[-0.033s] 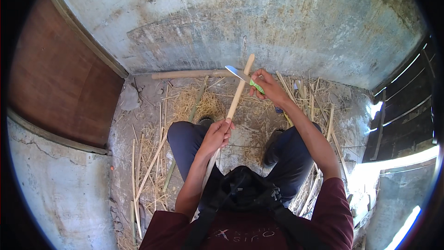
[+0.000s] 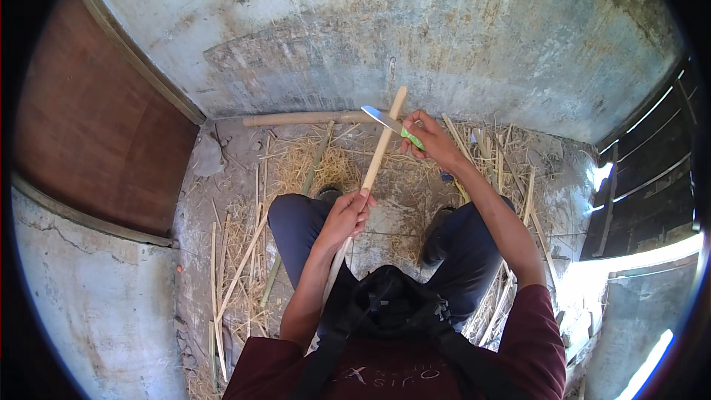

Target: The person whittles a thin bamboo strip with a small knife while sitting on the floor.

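My left hand [image 2: 347, 215] is closed around a long pale strip of wood or bamboo [image 2: 380, 154], which runs from beside my lap up and away, slightly to the right. In my right hand [image 2: 429, 141] is a knife [image 2: 384, 120], its green handle gripped between thumb and fingers. The blade points to the upper left and crosses the strip below its far end. Whether the edge bites into the strip cannot be made out. The strip's near end is hidden by my left arm and body.
Straw-like shavings [image 2: 315, 166] and several thin strips [image 2: 235, 267] litter the floor on both sides of my legs. A thick pole [image 2: 296, 118] lies along the foot of the stained wall [image 2: 355, 44]. A brown door panel [image 2: 104, 118] stands left; dark slats [image 2: 644, 178] are at right.
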Motion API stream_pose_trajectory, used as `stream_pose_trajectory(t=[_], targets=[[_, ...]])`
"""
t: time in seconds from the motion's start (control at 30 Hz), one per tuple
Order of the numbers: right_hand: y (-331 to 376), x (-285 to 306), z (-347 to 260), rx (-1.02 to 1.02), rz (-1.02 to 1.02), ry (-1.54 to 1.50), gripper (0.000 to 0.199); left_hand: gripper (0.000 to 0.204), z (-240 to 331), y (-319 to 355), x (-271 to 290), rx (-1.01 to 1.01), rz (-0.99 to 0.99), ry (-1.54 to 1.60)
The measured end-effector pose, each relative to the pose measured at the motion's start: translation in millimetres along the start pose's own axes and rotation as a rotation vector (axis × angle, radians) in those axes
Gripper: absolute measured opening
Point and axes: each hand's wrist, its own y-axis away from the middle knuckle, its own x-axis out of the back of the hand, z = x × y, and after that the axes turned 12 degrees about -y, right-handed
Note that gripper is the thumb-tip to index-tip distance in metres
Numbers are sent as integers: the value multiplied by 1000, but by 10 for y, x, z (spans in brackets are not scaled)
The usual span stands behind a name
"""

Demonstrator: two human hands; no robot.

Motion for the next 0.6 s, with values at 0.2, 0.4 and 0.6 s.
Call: stream_pose_trajectory(t=[0.2, 0.4, 0.6], targets=[[28, 152, -39, -31, 90, 62, 15, 35, 70, 54, 146, 4, 54, 12], [58, 298, -145, 240, 426, 616, 22, 37, 25, 38, 276, -16, 111, 3], [93, 87, -90, 487, 86, 476, 17, 37, 5, -22, 224, -38, 114, -29]])
